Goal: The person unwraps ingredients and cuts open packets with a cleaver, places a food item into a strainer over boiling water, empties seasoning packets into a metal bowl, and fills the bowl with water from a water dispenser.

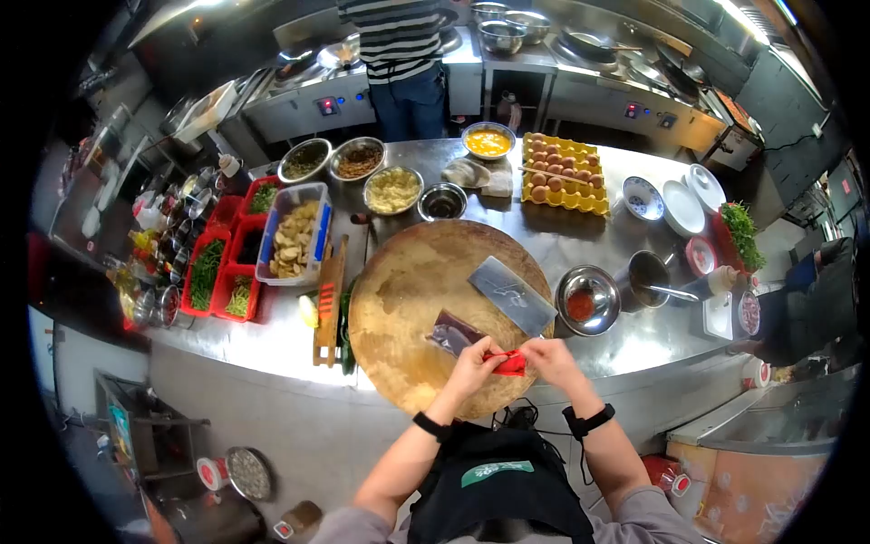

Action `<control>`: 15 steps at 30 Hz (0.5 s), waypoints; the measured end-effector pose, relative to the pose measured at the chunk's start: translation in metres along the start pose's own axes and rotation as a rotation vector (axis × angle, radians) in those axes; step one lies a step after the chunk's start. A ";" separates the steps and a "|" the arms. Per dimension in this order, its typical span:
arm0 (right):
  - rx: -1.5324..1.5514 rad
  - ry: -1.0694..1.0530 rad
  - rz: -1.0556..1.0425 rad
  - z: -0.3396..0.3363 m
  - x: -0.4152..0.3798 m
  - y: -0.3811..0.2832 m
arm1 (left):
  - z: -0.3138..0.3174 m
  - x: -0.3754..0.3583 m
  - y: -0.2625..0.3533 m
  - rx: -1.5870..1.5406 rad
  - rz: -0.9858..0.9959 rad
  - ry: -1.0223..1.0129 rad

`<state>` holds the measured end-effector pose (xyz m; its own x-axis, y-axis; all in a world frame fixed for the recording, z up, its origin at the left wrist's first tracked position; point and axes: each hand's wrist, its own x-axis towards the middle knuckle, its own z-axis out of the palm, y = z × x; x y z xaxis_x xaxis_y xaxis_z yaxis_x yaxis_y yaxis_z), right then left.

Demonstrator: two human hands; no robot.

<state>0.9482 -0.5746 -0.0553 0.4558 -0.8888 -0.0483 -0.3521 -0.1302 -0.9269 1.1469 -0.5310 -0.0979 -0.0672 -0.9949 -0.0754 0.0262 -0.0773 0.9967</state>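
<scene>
Over the front right part of a round wooden chopping board (408, 272), my left hand (473, 363) and my right hand (551, 360) are closed on a small red plastic bag (510, 364), one at each side of it. Just left of my left hand, a dark item in clear wrapping (453, 333) lies on the wood. Behind my hands rests a cleaver with a broad grey blade (512, 295), flat on the board. A steel bowl with red powder (581, 305) stands right of the board.
Left are a tub of pale pieces (293, 238) and red containers (207, 274). Behind stand an egg tray (565, 176) and a bowl of beaten egg (488, 140). A steel pot (645, 274) is at right. A person in a striped top (396, 41) stands by the stoves.
</scene>
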 end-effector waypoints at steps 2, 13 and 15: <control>0.244 0.155 0.198 -0.017 -0.003 0.042 | 0.002 -0.003 0.000 0.088 0.003 0.037; -0.856 0.143 0.049 -0.038 0.004 0.059 | 0.034 0.042 -0.007 0.500 0.036 0.039; -0.749 0.126 0.064 -0.066 -0.007 0.017 | 0.040 0.044 -0.002 0.772 0.313 0.280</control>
<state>0.8854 -0.5996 -0.0459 0.3344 -0.9424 -0.0091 -0.8559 -0.2997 -0.4216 1.1041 -0.5716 -0.1017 0.0802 -0.9502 0.3011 -0.6863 0.1664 0.7080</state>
